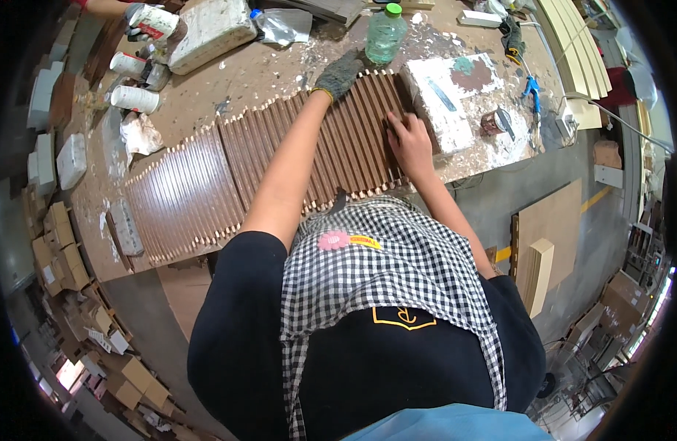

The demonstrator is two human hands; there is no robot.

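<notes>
A long row of brown wooden slats [276, 140] lies side by side across the table, with pale dowel pegs showing at both ends. My left hand [339, 76], in a dark grey knitted glove, rests at the far ends of the slats beside a green-capped clear plastic bottle [385, 35]. Its fingers reach forward and seem to hold nothing. My bare right hand [412, 144] is at the right end of the row, fingers apart and touching the last slats. Just right of it sits a white, paint-smeared block [445, 110].
A paint-spattered table [228, 81] carries the work. Right of the block stand a small dark cup [492, 123] and a blue-handled tool [531, 94]. At the far left, another person's gloved hand [138, 22] holds a white can [156, 23]. Boards [548, 235] stand on the floor at right.
</notes>
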